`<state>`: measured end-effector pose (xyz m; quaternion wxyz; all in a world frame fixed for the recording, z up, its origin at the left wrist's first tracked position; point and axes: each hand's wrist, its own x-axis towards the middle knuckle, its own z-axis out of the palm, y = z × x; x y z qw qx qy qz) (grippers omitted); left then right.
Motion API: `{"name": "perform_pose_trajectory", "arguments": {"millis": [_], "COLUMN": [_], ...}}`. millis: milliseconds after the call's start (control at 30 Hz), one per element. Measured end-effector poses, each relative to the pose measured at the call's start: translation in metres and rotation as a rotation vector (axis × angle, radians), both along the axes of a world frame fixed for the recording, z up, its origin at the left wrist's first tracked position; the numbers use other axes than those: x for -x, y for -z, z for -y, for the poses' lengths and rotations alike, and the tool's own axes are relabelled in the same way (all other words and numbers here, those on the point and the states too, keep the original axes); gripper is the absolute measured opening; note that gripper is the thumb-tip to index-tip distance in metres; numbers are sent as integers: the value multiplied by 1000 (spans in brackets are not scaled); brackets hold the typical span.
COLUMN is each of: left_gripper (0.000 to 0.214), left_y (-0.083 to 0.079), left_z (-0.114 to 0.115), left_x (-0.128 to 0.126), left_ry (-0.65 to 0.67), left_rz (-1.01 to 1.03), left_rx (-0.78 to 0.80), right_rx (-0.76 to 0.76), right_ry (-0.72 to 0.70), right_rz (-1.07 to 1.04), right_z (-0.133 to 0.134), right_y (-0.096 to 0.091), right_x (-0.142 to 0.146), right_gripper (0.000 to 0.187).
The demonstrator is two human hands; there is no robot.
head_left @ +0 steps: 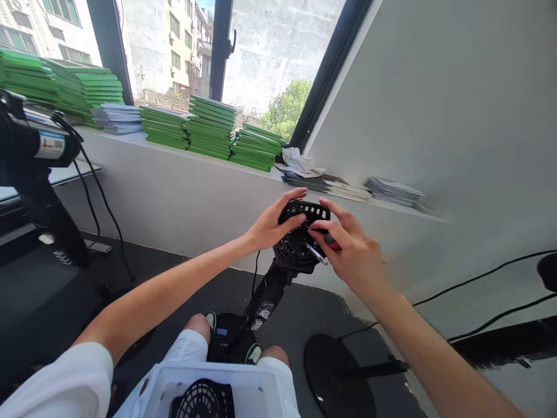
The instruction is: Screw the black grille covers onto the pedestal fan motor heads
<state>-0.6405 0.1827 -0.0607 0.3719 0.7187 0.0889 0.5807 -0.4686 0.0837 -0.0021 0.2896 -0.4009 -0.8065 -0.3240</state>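
A black slotted fan housing (292,248) stands on a black pole in front of me, with a silver shaft (315,254) sticking out of it. My left hand (275,225) grips the upper left of this housing, its thumb on the front face. My right hand (350,247) is at the housing's right side, thumb and fingertips pinched close to its face. A red and black screwdriver handle (333,241) shows within the right hand; its blade is hidden, and I cannot make out anything else between those fingertips.
On my lap sits a white plastic tub (265,377) with a black round grille (202,400) inside. Stacks of green panels (211,128) line the window sill beside a crumpled white cloth (300,161). Black stands are left and right, including a round base (339,377); cables run near them.
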Motion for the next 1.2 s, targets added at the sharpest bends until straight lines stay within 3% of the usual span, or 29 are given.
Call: {"name": "perform_pose_trajectory", "arguments": {"millis": [167,567,833,1033,1200], "left_gripper": [44,33,30,30,35], "left_y": [3,-5,-6,-3,4], "left_z": [3,3,3,3,-1], "left_x": [-4,-11,-4,0,4], "left_ry": [-27,-54,-37,-41,-96], "left_rz": [-56,-40,-55,-58,-200], "left_rx": [37,-16,2,-18,-170], "right_rx": [-42,69,403,458,599], "right_ry": [140,193,190,142,99], "right_rz": [129,73,-166,-250,-546], "right_z": [-4,-11,-28,-28,-33], "right_y": [0,-11,-22,-20,-10], "right_x": [3,4,6,2,-8], "right_gripper": [14,9,12,9,59]}}
